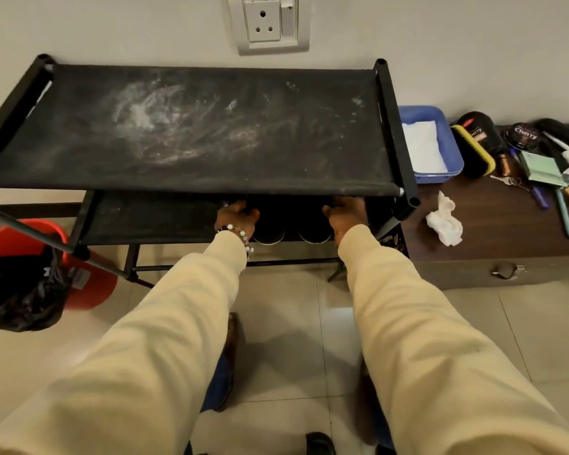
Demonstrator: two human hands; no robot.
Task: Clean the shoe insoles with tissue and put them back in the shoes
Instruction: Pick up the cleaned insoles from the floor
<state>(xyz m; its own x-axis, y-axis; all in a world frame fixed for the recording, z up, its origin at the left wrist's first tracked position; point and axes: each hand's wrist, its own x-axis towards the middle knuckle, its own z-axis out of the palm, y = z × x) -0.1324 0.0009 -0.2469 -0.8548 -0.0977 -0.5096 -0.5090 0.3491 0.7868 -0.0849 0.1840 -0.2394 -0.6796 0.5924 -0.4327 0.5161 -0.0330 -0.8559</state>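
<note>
Shoe rack (211, 133): black fabric, whitish dust smears. Sleeves (184, 310): pale cream. Bracelet (240, 233): white and dark beads. Bucket (92, 284): red; bin bag (20, 300) black. Tray (447, 139): blue, holding white tissue (422, 146). Crumpled tissue (445, 221): white. Cabinet (493, 224): dark brown. Brush (473, 156): black, yellow edge.

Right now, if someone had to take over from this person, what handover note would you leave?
Left hand and right hand each reach under the top shelf, on the pair of dark shoes on the lower shelf; the grip is hidden.
Crumpled tissue lies on the brown cabinet; fresh tissue sits in the blue tray.
Insoles not visible, so cleaning progress cannot be told.
</note>
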